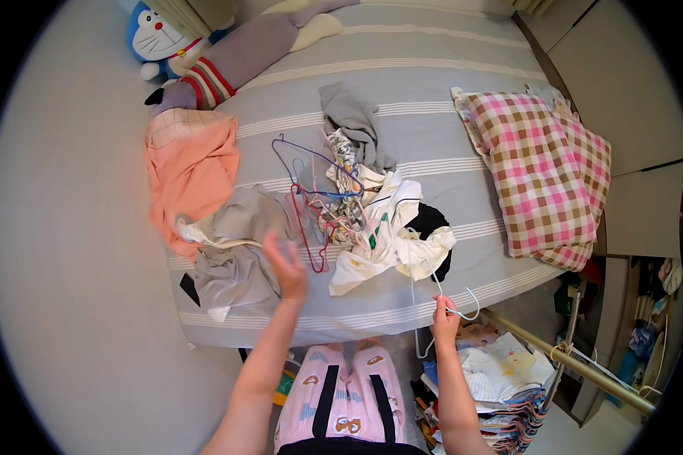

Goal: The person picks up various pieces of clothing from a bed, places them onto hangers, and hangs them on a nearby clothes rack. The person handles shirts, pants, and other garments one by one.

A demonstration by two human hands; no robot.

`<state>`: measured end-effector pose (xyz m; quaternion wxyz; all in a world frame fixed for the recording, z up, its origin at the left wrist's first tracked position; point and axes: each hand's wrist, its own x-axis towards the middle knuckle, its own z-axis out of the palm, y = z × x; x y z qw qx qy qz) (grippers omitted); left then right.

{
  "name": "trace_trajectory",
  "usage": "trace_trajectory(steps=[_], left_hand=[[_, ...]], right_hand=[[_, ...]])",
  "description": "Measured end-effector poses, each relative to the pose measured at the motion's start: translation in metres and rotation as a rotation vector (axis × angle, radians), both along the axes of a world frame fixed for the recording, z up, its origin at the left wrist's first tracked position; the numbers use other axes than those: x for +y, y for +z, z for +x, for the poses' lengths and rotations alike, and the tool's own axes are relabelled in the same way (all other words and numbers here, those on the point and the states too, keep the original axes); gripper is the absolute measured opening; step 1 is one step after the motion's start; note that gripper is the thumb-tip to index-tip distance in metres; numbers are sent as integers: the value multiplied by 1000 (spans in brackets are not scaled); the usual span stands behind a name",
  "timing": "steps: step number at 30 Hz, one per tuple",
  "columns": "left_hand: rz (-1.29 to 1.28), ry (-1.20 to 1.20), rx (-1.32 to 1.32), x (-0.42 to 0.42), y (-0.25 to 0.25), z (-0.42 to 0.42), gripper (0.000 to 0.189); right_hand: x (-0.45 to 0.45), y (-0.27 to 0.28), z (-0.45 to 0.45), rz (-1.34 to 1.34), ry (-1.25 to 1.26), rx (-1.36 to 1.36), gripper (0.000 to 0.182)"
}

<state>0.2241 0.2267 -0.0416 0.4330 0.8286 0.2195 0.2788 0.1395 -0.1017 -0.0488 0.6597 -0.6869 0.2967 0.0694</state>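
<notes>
My right hand (445,325) grips a pale blue clothes hanger (435,273) over the bed's front edge, its hook pointing right. My left hand (287,270), blurred, is raised beside a crumpled grey garment (242,278) with its fingers apart and nothing seen in them. Between the hands lies a white garment with dark trim (395,199), partly over a black cloth (430,219). A dark blue hanger (304,145) and a red hanger (296,219) lie tangled with pink ones on a patterned garment (344,153).
A grey cloth (350,111) and an orange garment (190,165) lie on the striped bed (432,51). Checked pillows (532,176) are at right, plush toys (250,51) at far left. Below right stand a metal rail (580,367) and a stack of hung clothes (506,369).
</notes>
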Motion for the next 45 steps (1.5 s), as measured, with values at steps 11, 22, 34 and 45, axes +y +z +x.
trace_trajectory(steps=[11,22,34,45], left_hand=[[373,-348,467,-166,-136,109,40],[173,-910,138,-200,-58,20,24],[-259,-758,246,-170,34,-90,23],[-686,-699,404,-93,63,-119,20]], right_hand=[[-22,10,21,-7,-32,61,23],[-26,-21,15,140,14,52,26],[10,28,-5,677,-301,101,39],[67,110,-35,228,-4,-98,35]])
